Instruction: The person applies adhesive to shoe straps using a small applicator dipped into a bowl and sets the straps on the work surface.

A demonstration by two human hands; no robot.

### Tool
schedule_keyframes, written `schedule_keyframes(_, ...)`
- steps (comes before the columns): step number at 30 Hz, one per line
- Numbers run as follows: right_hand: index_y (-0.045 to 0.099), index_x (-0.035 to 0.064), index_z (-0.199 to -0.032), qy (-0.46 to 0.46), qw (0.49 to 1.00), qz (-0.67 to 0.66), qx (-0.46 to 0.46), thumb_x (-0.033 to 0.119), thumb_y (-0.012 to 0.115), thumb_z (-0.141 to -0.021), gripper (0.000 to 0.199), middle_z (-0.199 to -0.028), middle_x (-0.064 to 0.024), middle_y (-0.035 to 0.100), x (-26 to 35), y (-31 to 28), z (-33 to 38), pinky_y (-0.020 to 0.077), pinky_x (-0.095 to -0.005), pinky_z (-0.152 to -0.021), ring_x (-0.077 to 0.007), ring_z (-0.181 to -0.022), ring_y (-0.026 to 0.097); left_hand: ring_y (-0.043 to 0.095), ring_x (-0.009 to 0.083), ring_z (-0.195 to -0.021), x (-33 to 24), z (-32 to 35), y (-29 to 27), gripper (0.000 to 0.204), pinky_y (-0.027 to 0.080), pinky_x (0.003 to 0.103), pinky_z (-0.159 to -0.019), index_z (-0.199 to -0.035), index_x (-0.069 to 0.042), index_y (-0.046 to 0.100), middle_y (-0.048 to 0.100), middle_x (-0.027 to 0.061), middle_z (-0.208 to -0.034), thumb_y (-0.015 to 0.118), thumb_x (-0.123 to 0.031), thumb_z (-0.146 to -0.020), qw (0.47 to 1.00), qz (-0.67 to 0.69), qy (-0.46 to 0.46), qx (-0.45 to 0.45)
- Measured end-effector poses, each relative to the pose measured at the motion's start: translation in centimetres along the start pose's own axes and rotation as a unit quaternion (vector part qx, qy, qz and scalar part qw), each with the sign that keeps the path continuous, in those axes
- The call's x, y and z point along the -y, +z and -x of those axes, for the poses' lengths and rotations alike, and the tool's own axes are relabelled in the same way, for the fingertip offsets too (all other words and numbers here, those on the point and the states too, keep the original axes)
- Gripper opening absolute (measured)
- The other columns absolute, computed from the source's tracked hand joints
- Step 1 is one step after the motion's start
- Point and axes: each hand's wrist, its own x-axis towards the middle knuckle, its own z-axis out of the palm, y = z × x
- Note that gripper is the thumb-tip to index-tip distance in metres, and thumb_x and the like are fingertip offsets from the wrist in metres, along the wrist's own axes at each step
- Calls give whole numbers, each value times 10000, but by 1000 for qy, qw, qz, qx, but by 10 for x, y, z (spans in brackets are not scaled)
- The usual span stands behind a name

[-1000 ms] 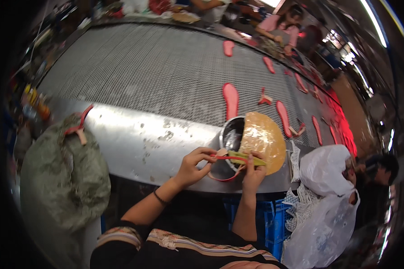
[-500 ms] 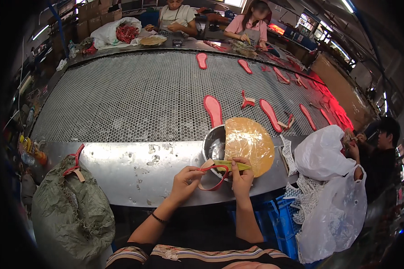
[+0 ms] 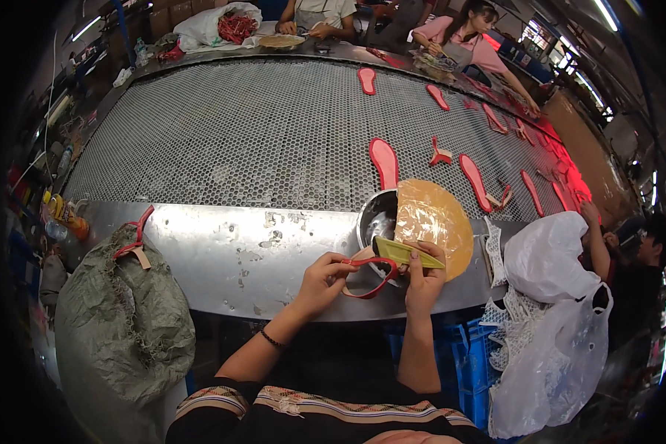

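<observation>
Holding a thin red looped strap piece over the near edge of the smooth steel table rim, the left hand pinches the strap's left end with fingers closed on it, while the right hand grips a flat yellow-green brush-like tool, fingers clamped on it, its tip laid across the strap's other end. Just behind the hands sits one round steel bowl, half covered by one round amber-crusted lid. Beyond that the wide perforated metal belt runs to the far side, mostly bare on the left; red insole-shaped pieces lie scattered centre and right, at least seven countable, more blurring toward the far right. The rim to the left of the hands is open, scuffed metal. One coarse grey-green woven sack with a red tie stands below the rim at left; white plastic bags and a blue plastic crate crowd the right. Other people work at the far edge and at right.
</observation>
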Motion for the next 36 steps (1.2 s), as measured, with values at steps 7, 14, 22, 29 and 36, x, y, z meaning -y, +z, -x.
schedule_keyframes(7, 545, -10, -1014, -77, 979, 181, 57, 48, 545, -895, 132, -945, -79, 629, -17, -10, -9, 442, -178, -634, -64, -737, 547, 576, 129, -779, 0, 0, -2, 244, 454, 217, -637, -884, -7, 665, 583, 81, -963, 532, 104, -713, 999, -28, 22, -14)
schedule_keyframes(14, 560, -12, -982, 1, 998, 34, 56, 35, 543, -889, 105, -879, -55, 609, 0, 7, -8, 446, -180, -635, -65, -733, 549, 558, 108, -737, -4, 0, -3, 248, 445, 211, -601, -882, -3, 661, 578, 73, -969, 518, 109, -714, 1000, -20, 8, -11)
schedule_keyframes(22, 550, 8, -978, -8, 997, 63, 32, 42, 546, -892, 93, -869, -44, 607, 4, 15, -8, 410, -169, -548, -34, -621, 499, 555, 94, -719, -2, 2, -6, 235, 444, 202, -583, -877, -9, 663, 572, 64, -975, 523, 100, -723, 1000, -17, 12, -22)
schedule_keyframes(29, 550, 8, -976, 30, 993, 64, 93, 41, 544, -893, 89, -869, -44, 602, -10, 0, -12, 419, -167, -570, -48, -665, 521, 561, 101, -742, 0, 2, -7, 210, 454, 202, -604, -851, 0, 656, 559, 70, -1002, 517, 104, -732, 1000, 6, 5, -15)
schedule_keyframes(36, 555, 11, -966, -33, 994, 100, 22, 26, 552, -878, 89, -913, -44, 581, -7, -25, -9, 416, -171, -555, -48, -683, 502, 558, 158, -892, 2, 15, -26, 247, 484, 240, -729, -786, 40, 650, 479, 106, -1089, 464, 165, -684, 968, 212, -68, -119)
